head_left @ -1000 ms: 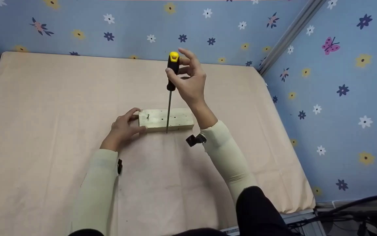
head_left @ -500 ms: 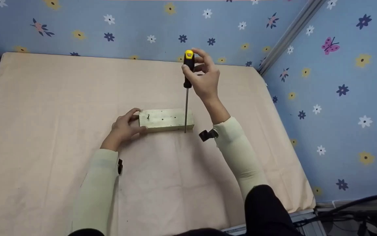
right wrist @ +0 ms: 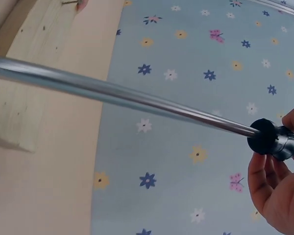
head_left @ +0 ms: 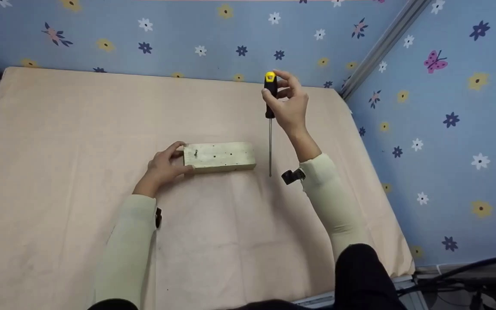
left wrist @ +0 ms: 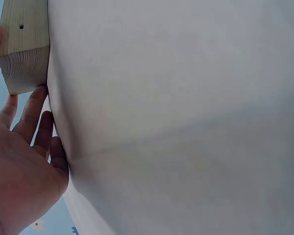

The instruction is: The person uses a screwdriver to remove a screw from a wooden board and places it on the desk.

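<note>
A pale wooden block (head_left: 222, 158) with several small holes lies on the cloth-covered table. Near its left end a screw (head_left: 195, 153) stands up from the top face. My left hand (head_left: 161, 168) grips that end, thumb on the near side and fingers behind. In the left wrist view, fingertips touch the block's end grain (left wrist: 27, 71). My right hand (head_left: 291, 105) holds a screwdriver (head_left: 270, 97) by its black and yellow handle, shaft pointing down. The tip hangs to the right of the block, apart from it. In the right wrist view the metal shaft (right wrist: 137, 98) crosses in front of the block.
A peach cloth (head_left: 79, 129) covers the table. Blue flowered panels (head_left: 179, 34) stand behind and to the right, joined by a grey metal post (head_left: 381, 51). Black cables (head_left: 467, 271) lie beyond the table's right front corner.
My right hand has moved to the right with the screwdriver, from in front of the block to past its right end. My left hand and the block have stayed in place.
</note>
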A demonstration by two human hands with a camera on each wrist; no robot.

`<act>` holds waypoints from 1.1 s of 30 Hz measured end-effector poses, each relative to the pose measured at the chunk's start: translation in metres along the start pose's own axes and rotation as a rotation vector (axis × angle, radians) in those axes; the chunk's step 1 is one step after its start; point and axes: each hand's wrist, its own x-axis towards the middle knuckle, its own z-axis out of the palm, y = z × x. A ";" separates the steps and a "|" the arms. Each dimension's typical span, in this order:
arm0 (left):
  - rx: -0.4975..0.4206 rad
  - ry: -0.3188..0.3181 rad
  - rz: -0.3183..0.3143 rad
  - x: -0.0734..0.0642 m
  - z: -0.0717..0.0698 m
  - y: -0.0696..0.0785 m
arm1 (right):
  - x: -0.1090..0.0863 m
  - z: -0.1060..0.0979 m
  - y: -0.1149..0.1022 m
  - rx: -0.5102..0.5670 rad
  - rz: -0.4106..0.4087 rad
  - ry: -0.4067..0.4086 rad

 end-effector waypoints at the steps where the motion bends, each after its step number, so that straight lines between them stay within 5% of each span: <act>1: 0.001 0.001 0.001 0.000 0.000 0.000 | 0.000 -0.002 0.003 -0.005 0.004 0.003; 33: 0.005 -0.011 -0.006 0.000 -0.001 -0.001 | 0.006 -0.045 0.096 -0.223 0.371 -0.019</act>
